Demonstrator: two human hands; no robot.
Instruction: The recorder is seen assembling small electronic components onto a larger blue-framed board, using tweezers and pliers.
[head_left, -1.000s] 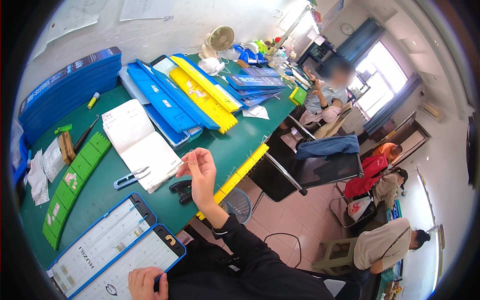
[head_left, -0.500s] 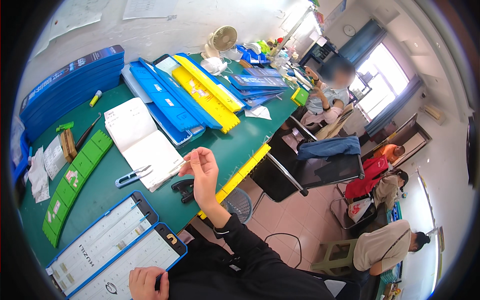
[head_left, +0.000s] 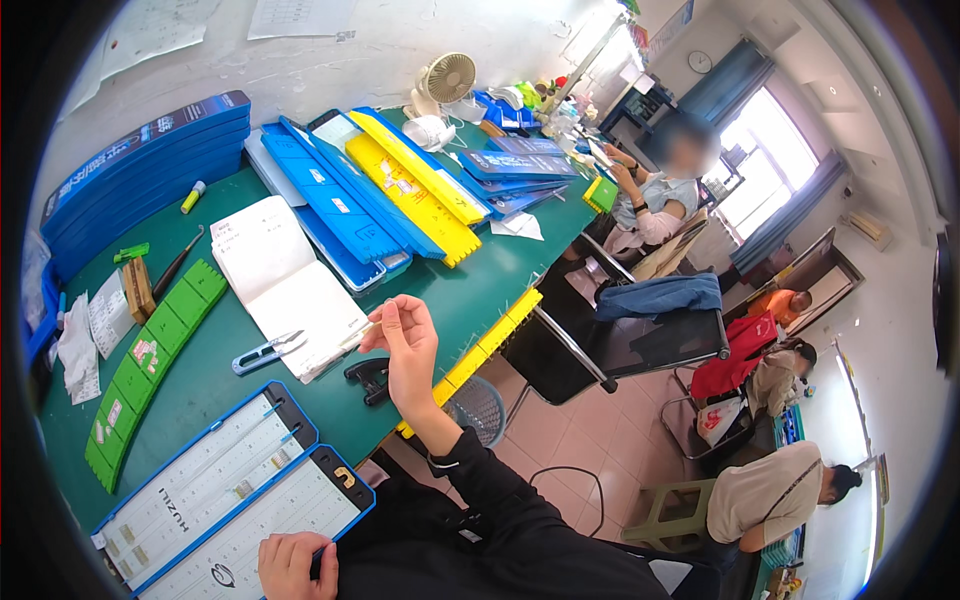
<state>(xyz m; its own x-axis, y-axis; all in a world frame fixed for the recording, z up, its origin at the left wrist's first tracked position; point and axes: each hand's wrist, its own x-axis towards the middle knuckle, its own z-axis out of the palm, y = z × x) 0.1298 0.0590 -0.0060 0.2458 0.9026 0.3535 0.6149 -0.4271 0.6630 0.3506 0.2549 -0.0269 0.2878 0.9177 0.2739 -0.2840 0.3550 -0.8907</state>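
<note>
My right hand (head_left: 408, 350) is raised beside the lower corner of an open notebook (head_left: 290, 270). Its thumb and fingers pinch together; something thin seems to be at the tips, too fine to make out. At the bottom, my left hand (head_left: 292, 567) lies with curled fingers on the near edge of an open blue-rimmed case (head_left: 215, 490) with white ruled panels. What that hand may hold is hidden. On the notebook's edge rests a pair of small blue-handled snips (head_left: 262, 356). A black clamp-like object (head_left: 368, 380) sits just beside my right wrist.
A curved green plastic strip (head_left: 150, 370) lies left on the green table. Behind are blue boxes (head_left: 150, 160), blue strips (head_left: 330, 195), yellow strips (head_left: 415, 190) and a fan (head_left: 445, 80). A yellow pin-studded bar (head_left: 490, 345) lines the table edge. Other people sit at right.
My hands hold almost the same places. At the far end of the table, the seated person's hands have shifted and come closer together.
</note>
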